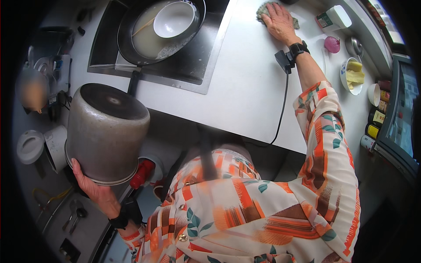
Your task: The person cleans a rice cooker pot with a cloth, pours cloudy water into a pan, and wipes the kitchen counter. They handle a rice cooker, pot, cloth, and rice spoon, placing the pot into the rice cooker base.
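My left hand (93, 192) holds a deep metal pot (107, 141) by its rim, off the counter. The pot is bottom up and tilted, its dark base turned towards the counter; part of my hand is hidden behind it. At the far side of the white countertop (250, 79), my right hand (279, 24) presses a grey-green cloth (263, 12) flat under its fingers. In the sink (194, 70) sits a black frying pan (123, 42) of cloudy, sudsy water. A white bowl (173, 19) and a wooden stick, perhaps a chopstick (143, 27), rest in it.
Along the right stand a white plastic container (334, 18), a purple onion (332, 44), a small lidded metal pot (354, 46) and a bowl (345, 79) with yellow pieces. Several jars (376, 116) line the wall. The pan's handle (134, 82) overhangs the sink edge near the pot. A black cable (283, 111) trails from my right wrist.
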Demonstrator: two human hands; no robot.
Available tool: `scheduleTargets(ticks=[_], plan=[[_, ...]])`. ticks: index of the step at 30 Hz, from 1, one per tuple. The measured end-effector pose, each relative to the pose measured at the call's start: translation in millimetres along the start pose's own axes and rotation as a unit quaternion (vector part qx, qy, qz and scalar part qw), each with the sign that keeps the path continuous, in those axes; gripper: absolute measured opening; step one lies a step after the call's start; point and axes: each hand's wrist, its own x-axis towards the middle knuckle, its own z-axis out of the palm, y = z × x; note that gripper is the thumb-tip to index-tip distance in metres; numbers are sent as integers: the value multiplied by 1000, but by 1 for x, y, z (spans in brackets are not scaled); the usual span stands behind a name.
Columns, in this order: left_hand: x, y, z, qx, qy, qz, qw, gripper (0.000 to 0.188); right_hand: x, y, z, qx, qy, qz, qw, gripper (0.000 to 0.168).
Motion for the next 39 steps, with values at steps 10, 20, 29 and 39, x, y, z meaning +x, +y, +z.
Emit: scheduleTargets(ticks=[10,20,29,39], plan=[[19,-3,-13,-5,-19,26,999,37,-126,-112,-54,202,-94,-20,975,66],[40,-5,-30,-55,-112,-33,992,39,-300,-154,-118,241,-37,174,954,50],[41,-14,-39,0,-95,30,995,38,-339,-61,-50,-83,-24,533,841,57],[49,-4,-60,-5,-81,115,990,32,-158,-239,-46,167,10,158,973,56]])
